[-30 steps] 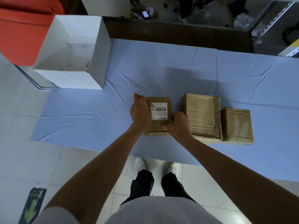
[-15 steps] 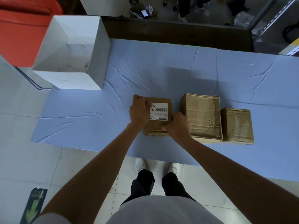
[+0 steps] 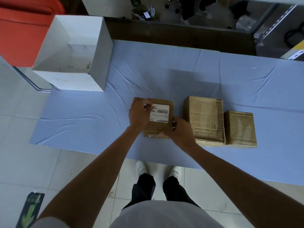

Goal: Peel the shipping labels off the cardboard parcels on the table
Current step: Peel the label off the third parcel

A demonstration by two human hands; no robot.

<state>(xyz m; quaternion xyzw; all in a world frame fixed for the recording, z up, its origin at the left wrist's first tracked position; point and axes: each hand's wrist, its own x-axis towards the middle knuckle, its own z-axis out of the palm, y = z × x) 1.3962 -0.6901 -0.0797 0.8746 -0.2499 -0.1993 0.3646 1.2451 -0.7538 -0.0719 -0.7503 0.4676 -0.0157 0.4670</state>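
Observation:
A small cardboard parcel (image 3: 162,129) lies on the blue table cover, with a white shipping label (image 3: 160,113) stuck on its top. My left hand (image 3: 139,114) rests at the parcel's left side, its fingertips pinching the label's upper left corner. My right hand (image 3: 180,131) grips the parcel's near right corner. To the right stand a larger parcel (image 3: 205,120) and a smaller one (image 3: 239,129), touching each other; no labels show on their tops.
An open white box (image 3: 97,51) stands at the table's far left corner. The blue cover (image 3: 164,76) spreads behind the parcels. A dark counter edge (image 3: 181,33) runs along the far side. My feet stand on a tiled floor below the near edge.
My left hand's fingers have shifted onto the label's upper left corner. The right hand has slid a little along the parcel's near right corner. The parcels stay in place.

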